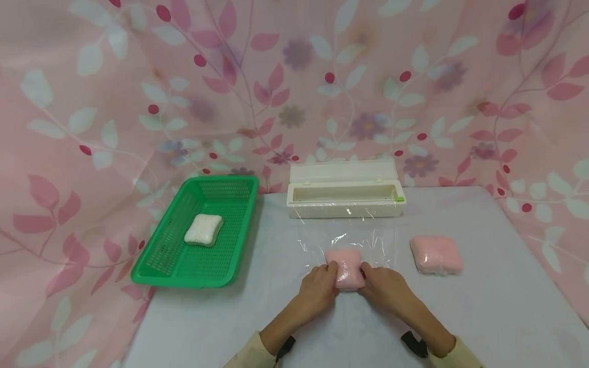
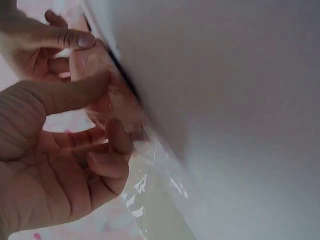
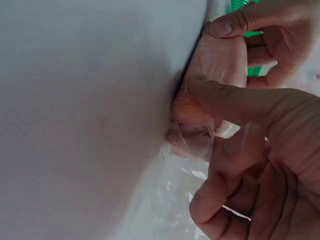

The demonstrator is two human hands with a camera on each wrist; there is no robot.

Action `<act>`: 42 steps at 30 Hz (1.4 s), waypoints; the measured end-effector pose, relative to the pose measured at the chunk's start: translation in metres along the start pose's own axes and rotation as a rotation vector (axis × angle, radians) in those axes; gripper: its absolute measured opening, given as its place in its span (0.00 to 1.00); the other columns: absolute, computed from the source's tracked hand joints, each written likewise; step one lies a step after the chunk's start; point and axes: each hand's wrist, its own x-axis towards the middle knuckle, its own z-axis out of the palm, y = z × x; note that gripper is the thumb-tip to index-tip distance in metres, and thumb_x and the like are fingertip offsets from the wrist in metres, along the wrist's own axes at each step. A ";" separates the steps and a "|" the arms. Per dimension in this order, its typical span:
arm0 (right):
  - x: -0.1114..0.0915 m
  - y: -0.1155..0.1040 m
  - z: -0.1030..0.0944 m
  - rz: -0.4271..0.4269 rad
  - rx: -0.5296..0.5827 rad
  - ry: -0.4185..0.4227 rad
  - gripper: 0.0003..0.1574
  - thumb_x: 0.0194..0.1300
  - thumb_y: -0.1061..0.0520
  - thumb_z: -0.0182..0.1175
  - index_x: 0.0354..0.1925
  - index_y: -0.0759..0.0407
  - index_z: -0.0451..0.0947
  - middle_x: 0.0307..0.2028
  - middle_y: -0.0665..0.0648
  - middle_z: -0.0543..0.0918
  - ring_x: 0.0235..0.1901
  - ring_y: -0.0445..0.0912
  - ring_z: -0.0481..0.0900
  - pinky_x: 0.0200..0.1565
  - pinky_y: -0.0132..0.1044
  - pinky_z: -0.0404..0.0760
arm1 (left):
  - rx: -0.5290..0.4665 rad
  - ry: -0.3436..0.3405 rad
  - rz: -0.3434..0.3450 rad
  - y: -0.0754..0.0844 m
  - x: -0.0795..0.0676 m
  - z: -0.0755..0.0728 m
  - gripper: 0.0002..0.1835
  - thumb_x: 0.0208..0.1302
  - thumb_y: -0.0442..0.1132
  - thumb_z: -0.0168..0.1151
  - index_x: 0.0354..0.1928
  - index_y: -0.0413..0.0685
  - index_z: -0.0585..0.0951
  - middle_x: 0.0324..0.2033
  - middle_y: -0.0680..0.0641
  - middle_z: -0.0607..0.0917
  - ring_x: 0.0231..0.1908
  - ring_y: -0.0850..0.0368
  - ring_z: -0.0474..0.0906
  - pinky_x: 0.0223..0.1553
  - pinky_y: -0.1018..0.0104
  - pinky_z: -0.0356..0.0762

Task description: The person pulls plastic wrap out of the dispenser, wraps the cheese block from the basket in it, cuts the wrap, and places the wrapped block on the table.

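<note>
A pink pillow-shaped block (image 1: 348,271) with cling film drawn over it is in the middle of the table. My left hand (image 1: 319,289) grips its left side, while the right hand (image 1: 385,287) holds the opposite side. Glossy clear film (image 1: 379,248) spreads behind the block toward the dispenser. In the left wrist view, the left thumb lies along the film-covered pink block (image 2: 92,62), its other fingers curled at the edge. Folded film (image 3: 192,142) bunches at the block's end beside my right fingers in the right wrist view.
A white cling film dispenser (image 1: 345,209) stands at the back with its lid raised. On the left, a green basket (image 1: 241,255) holds a white block (image 1: 204,230) of similar shape. Another pink block (image 1: 435,254), with shiny film on it, lies to the right.
</note>
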 end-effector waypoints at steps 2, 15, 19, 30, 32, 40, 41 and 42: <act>0.001 0.003 -0.006 0.004 0.047 -0.025 0.16 0.56 0.54 0.71 0.39 0.55 0.75 0.23 0.47 0.78 0.23 0.42 0.74 0.26 0.41 0.73 | -0.067 -0.027 0.004 -0.004 0.004 -0.005 0.16 0.57 0.37 0.69 0.40 0.47 0.70 0.24 0.51 0.76 0.23 0.56 0.72 0.22 0.66 0.67; 0.074 0.027 -0.042 0.137 0.273 -0.031 0.19 0.69 0.46 0.62 0.36 0.61 0.85 0.24 0.49 0.82 0.20 0.42 0.74 0.22 0.38 0.72 | -0.394 -0.052 -0.142 -0.041 0.072 -0.047 0.22 0.73 0.56 0.53 0.45 0.41 0.74 0.19 0.50 0.76 0.18 0.61 0.69 0.19 0.67 0.67; 0.097 0.036 -0.037 0.218 0.280 0.025 0.20 0.68 0.46 0.62 0.34 0.62 0.85 0.24 0.52 0.83 0.20 0.44 0.76 0.21 0.39 0.72 | -0.366 0.012 -0.182 -0.050 0.092 -0.038 0.18 0.71 0.50 0.57 0.45 0.40 0.74 0.20 0.52 0.76 0.19 0.62 0.70 0.19 0.69 0.67; 0.129 0.054 -0.018 0.322 0.260 0.138 0.22 0.69 0.42 0.60 0.33 0.58 0.87 0.20 0.50 0.80 0.19 0.45 0.72 0.19 0.37 0.67 | -0.236 0.160 -0.267 -0.059 0.125 -0.023 0.15 0.67 0.48 0.64 0.31 0.46 0.74 0.23 0.52 0.75 0.23 0.59 0.70 0.22 0.67 0.66; 0.131 0.057 -0.016 0.323 0.267 0.144 0.23 0.69 0.41 0.60 0.35 0.58 0.87 0.22 0.51 0.82 0.20 0.45 0.73 0.20 0.37 0.68 | -0.257 0.170 -0.274 -0.060 0.128 -0.021 0.15 0.65 0.48 0.66 0.29 0.47 0.73 0.22 0.53 0.74 0.22 0.60 0.68 0.21 0.68 0.65; 0.117 0.069 -0.031 0.307 0.240 0.343 0.26 0.66 0.39 0.62 0.44 0.60 0.84 0.36 0.59 0.86 0.32 0.53 0.82 0.28 0.44 0.75 | -0.178 0.139 -0.307 -0.058 0.129 -0.029 0.14 0.67 0.48 0.63 0.33 0.45 0.75 0.22 0.52 0.74 0.21 0.60 0.69 0.19 0.67 0.64; 0.114 0.073 -0.036 0.316 0.226 0.414 0.27 0.65 0.40 0.65 0.47 0.60 0.83 0.40 0.60 0.86 0.36 0.55 0.82 0.31 0.48 0.77 | -0.133 0.144 -0.307 -0.056 0.129 -0.032 0.14 0.67 0.48 0.63 0.35 0.45 0.76 0.23 0.51 0.76 0.22 0.58 0.70 0.20 0.66 0.66; 0.110 0.078 -0.041 0.327 0.219 0.473 0.29 0.62 0.41 0.68 0.50 0.61 0.81 0.43 0.62 0.85 0.40 0.58 0.81 0.35 0.51 0.77 | -0.086 0.156 -0.303 -0.054 0.129 -0.035 0.15 0.66 0.50 0.63 0.37 0.44 0.77 0.25 0.50 0.78 0.24 0.57 0.72 0.22 0.65 0.68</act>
